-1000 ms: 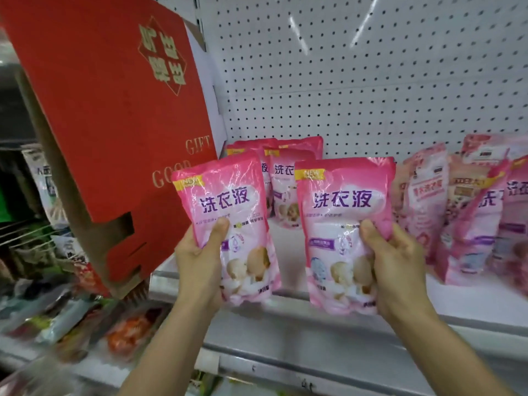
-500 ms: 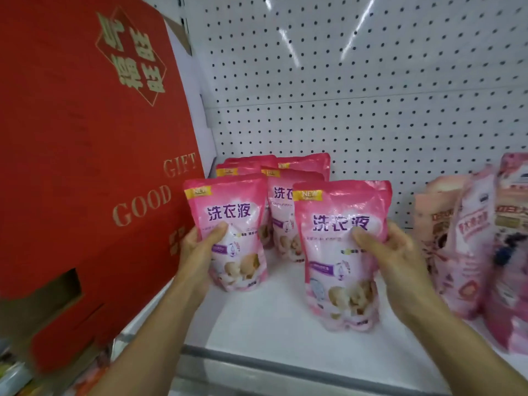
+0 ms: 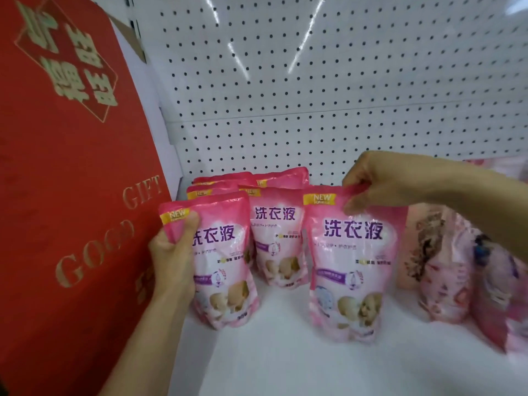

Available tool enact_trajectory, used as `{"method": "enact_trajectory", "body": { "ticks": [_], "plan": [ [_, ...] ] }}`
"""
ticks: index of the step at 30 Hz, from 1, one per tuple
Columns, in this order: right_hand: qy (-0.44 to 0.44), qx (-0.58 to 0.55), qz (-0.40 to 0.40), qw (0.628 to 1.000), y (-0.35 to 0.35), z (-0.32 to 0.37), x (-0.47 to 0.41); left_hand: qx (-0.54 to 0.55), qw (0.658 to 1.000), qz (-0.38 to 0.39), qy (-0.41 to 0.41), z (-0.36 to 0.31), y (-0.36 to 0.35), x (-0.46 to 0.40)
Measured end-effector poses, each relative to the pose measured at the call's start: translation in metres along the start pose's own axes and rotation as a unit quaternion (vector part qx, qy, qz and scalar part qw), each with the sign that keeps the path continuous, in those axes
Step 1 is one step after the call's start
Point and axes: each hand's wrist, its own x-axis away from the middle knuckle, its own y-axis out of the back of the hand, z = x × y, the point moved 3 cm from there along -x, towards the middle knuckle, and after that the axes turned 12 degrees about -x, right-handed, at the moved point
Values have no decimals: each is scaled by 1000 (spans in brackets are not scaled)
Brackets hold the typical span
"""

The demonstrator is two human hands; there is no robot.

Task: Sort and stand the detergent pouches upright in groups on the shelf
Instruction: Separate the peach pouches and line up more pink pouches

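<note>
Fingers (image 3: pixel 353 205) of your right hand (image 3: pixel 383 184) pinch the top edge of the right pouch (image 3: pixel 353 264); your left hand (image 3: pixel 171 258) wraps the left pouch (image 3: pixel 225 261) by its upper corner. Both stand upright on the shelf (image 3: pixel 285 361), right of the red box (image 3: pixel 65 178), with more pouches (image 3: pixel 278 235) behind them.

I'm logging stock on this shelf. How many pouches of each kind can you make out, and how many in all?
Pink pouches with the purple lettering and "NEW" tag: 6 — front left, front right, middle, and three tops behind.
Other pink pouches at right: blurred, about 3.
Total: about 9.
</note>
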Motion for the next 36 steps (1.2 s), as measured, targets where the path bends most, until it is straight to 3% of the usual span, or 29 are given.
{"method": "enact_trajectory", "body": {
  "ticks": [8, 14, 20, 23, 27, 30, 33, 36],
  "plan": [
    [-50, -5, -24, 998, 18, -31, -74, -18, 1000, 10, 5, 3, -12, -12],
    [-62, 79, -51, 994, -4, -40, -114, -35, 999, 6, 29, 3, -13, -21],
    [-96, 162, -8, 982, -4, -33, -109, -127, 988, -38, -78, -10, -7, -15],
    [-76, 188, -21, 979, 4, -30, -86, -239, 956, -73, -155, -23, -3, -6],
    [-34, 134, -35, 990, 20, -20, -25, -341, 851, -114, -383, -60, -21, 43],
    [-80, 130, -2, 988, 26, -29, 30, -278, 861, 72, -419, -65, -66, 80],
    [-118, 204, 7, 972, 28, -50, 68, -270, 864, 282, -318, -52, -124, 105],
    [-117, 204, -7, 972, 33, -64, 90, -264, 860, 389, -198, -30, -182, 117]
  ]
}}
